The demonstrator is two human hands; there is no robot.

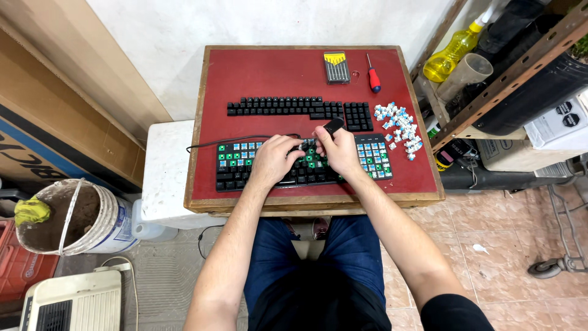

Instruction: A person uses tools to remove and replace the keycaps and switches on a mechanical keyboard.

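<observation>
On the red table [275,73], a half-stripped black keyboard [236,168] shows blue-green switches.

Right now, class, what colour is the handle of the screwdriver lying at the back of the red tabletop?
Red, with a black band; the screwdriver shows best in the head view.

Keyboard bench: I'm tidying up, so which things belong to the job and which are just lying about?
In use: keyboard, left hand, right hand with black puller tool, keycaps, loose switches, screwdrivers.
Lying about: yellow spray bottle, bucket.
</observation>
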